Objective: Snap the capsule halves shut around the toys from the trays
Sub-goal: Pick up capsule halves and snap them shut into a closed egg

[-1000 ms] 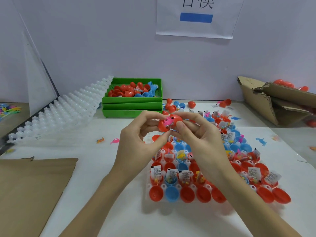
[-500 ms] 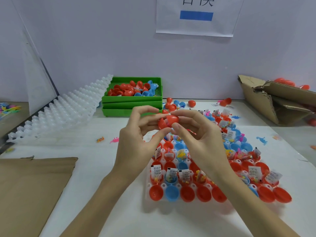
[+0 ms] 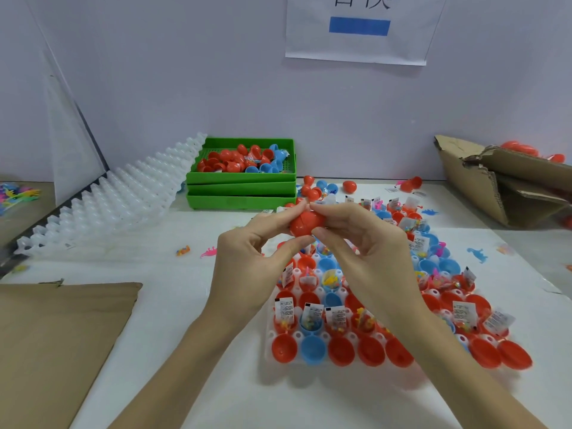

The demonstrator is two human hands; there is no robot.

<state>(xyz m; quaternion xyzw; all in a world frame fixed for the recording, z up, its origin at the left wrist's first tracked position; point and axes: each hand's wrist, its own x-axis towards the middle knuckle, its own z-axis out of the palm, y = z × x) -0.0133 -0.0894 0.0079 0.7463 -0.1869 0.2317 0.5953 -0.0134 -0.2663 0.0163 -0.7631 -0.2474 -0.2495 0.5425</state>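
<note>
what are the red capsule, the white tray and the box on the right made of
Red capsule, held in both hands: looks like smooth, slightly glossy moulded plastic, with a seam line across it. White tray: apparently thin translucent formed plastic, from its milky, light-passing bumps. Box: brown corrugated cardboard, matte, with ragged torn edges.

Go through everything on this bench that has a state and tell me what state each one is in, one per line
Red capsule: halves together, seam visible, held above the tray.
Left hand: fingertips pinching the capsule.
Right hand: fingertips pinching the capsule.
White tray: flat on the table, holding open halves, many with bagged toys.
Green trays: stacked, top one holding loose halves.
Cardboard box: open, flaps torn.
Empty white trays: stacked, leaning against the green trays.
</note>
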